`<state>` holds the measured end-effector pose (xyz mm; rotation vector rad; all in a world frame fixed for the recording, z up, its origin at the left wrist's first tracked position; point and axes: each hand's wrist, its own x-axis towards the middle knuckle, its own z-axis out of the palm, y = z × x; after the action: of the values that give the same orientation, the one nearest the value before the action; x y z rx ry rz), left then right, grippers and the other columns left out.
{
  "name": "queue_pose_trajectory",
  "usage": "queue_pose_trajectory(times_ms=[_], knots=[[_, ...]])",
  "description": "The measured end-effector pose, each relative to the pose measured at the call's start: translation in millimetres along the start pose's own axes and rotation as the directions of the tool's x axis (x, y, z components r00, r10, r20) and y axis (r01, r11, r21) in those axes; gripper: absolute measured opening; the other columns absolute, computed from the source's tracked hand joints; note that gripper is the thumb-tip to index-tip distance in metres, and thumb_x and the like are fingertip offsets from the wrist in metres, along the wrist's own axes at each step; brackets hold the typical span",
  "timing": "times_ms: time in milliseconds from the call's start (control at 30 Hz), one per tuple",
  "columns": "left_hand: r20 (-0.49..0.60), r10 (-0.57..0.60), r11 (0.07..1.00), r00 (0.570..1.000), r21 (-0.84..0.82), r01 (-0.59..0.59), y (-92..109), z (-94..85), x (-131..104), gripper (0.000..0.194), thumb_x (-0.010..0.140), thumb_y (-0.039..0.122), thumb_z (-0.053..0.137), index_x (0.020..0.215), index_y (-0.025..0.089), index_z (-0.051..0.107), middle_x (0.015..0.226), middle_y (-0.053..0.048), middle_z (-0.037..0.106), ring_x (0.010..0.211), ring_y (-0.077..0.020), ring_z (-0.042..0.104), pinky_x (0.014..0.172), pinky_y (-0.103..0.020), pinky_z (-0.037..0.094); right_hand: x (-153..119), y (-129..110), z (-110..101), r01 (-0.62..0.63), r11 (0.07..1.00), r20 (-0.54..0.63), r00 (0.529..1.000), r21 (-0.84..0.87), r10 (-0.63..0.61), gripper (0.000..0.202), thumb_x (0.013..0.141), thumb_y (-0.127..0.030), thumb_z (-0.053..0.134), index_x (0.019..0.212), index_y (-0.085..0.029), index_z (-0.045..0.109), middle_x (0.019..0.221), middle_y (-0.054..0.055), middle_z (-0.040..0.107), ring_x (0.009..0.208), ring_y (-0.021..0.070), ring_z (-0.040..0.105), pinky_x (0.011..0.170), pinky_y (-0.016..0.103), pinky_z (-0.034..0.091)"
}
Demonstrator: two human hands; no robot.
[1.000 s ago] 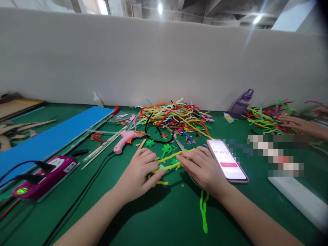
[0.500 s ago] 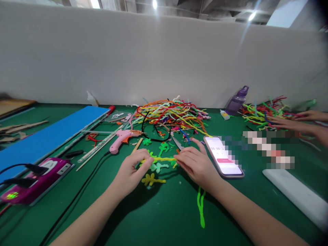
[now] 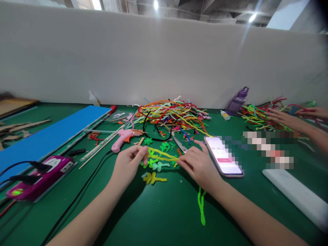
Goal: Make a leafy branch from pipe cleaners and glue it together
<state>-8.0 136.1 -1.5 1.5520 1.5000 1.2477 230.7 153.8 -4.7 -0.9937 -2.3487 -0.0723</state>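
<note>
Holding one end of the yellow pipe cleaner [image 3: 164, 156], your left hand [image 3: 130, 160] has its thumb and fingers pinched on it. Your right hand [image 3: 197, 164] pinches the other end, so the folded strand spans the gap between your hands, above the green table [image 3: 164, 218]. Just below it lie a pale green clover shape [image 3: 160, 166] and a yellow one [image 3: 153, 178]. The phone [image 3: 225, 157] sits just beside your right hand, and the pink glue gun [image 3: 124, 138] lies beyond your left.
</note>
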Motion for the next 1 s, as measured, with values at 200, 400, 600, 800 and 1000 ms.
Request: queue_pose_trajectory(times_ms=[200,400,600,800,1000], knots=[[-0.110,-0.040,0.999,0.993,0.012,0.041,-1.9,-0.1,2.2,0.032,0.083,0.043,0.055,0.065,0.018,0.063,0.052,0.003,0.061,0.050,-0.0120,0.049,0.050,-0.023,0.037,-1.1,2.0,3.6,0.060,0.997,-0.005,0.998,0.054,-0.060,0.016,0.092,-0.023,0.051,0.091,-0.022,0.068,0.073,-0.001,0.067,0.077,0.0143,0.057,0.103,0.043,0.027],[-0.104,-0.068,0.998,0.992,-0.001,0.068,-4.3,-2.3,3.2,0.030,0.080,0.044,0.058,0.066,0.018,0.066,0.055,0.002,0.064,0.044,-0.0111,0.043,0.045,-0.023,0.030,-2.5,1.4,7.9,-0.038,0.995,0.029,0.999,0.090,0.036,0.016,0.091,-0.024,0.053,0.088,-0.022,0.068,0.076,0.000,0.069,0.077,0.0148,0.059,0.102,0.045,0.028],[-0.090,-0.136,0.979,0.987,-0.168,0.120,-7.4,-1.2,5.8,0.037,0.082,0.044,0.057,0.055,0.019,0.054,0.047,0.003,0.053,0.049,-0.0124,0.050,0.052,-0.024,0.039,-1.4,0.1,5.1,-0.234,0.941,0.116,0.970,0.243,0.212,0.017,0.089,-0.033,0.056,0.080,-0.024,0.068,0.077,-0.002,0.070,0.073,0.0144,0.061,0.088,0.037,0.036],[-0.070,-0.183,0.947,0.981,-0.281,0.156,-7.9,0.3,5.1,0.035,0.084,0.040,0.055,0.056,0.020,0.048,0.042,0.006,0.047,0.042,-0.0107,0.049,0.051,-0.024,0.042,1.1,-2.2,2.7,-0.286,0.890,0.170,0.956,0.355,0.239,0.013,0.088,-0.030,0.059,0.081,-0.026,0.069,0.076,-0.003,0.071,0.076,0.0156,0.062,0.085,0.036,0.038],[-0.059,-0.155,0.972,0.986,-0.186,0.142,-1.1,-1.9,3.6,0.032,0.087,0.041,0.051,0.062,0.020,0.049,0.047,0.005,0.059,0.043,-0.0125,0.055,0.052,-0.025,0.045,2.0,1.0,1.1,-0.413,0.785,0.244,0.910,0.462,0.335,0.015,0.087,-0.030,0.057,0.089,-0.025,0.071,0.087,0.000,0.072,0.082,0.0167,0.065,0.075,0.031,0.048]])
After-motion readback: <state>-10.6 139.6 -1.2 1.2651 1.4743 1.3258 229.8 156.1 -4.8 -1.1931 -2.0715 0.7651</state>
